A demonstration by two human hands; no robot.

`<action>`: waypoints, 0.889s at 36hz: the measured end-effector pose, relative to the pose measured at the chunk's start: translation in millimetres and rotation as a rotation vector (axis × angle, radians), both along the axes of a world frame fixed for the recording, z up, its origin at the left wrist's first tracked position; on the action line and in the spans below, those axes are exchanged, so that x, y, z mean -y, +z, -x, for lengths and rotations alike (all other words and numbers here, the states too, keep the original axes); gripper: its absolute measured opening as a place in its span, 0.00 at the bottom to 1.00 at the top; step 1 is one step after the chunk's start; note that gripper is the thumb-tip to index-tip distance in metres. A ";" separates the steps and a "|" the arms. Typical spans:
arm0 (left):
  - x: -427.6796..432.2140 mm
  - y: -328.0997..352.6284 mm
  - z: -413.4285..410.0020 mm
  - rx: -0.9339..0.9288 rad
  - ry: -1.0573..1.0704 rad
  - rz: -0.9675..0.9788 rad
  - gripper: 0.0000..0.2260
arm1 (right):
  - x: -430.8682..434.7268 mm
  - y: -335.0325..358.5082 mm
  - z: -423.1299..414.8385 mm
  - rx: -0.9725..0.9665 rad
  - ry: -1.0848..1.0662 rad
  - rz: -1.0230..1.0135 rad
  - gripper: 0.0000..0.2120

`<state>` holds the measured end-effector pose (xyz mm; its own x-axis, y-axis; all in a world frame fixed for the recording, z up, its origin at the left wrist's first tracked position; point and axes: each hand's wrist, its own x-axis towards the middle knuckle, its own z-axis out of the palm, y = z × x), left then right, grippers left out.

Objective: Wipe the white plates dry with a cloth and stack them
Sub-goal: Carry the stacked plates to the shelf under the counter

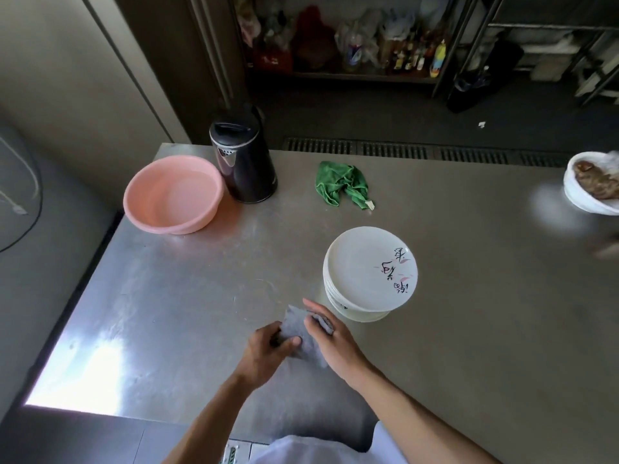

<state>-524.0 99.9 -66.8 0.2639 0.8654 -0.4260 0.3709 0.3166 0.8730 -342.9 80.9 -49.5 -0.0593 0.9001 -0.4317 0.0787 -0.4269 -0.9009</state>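
Observation:
A stack of several white plates [365, 276] stands on the steel table [167, 296], the top plate marked with black and pink brush writing. Just to its lower left, both my hands hold a grey cloth [299, 333] above the table. My left hand [268, 353] grips the cloth's left side with the thumb on top. My right hand [330, 336] holds the right side, fingers curled over a folded edge. Neither hand touches the plates.
A pink basin [172, 195] and a black kettle [244, 159] stand at the table's far left. A crumpled green cloth [343, 184] lies beyond the plates. At the right edge a white bowl [593, 185] with brown food appears blurred. Shelves of bottles stand behind.

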 end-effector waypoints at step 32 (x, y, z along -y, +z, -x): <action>-89.2 19.9 -67.5 0.143 0.288 -0.134 0.16 | -23.9 -21.0 -109.4 0.112 -1.040 -0.005 0.10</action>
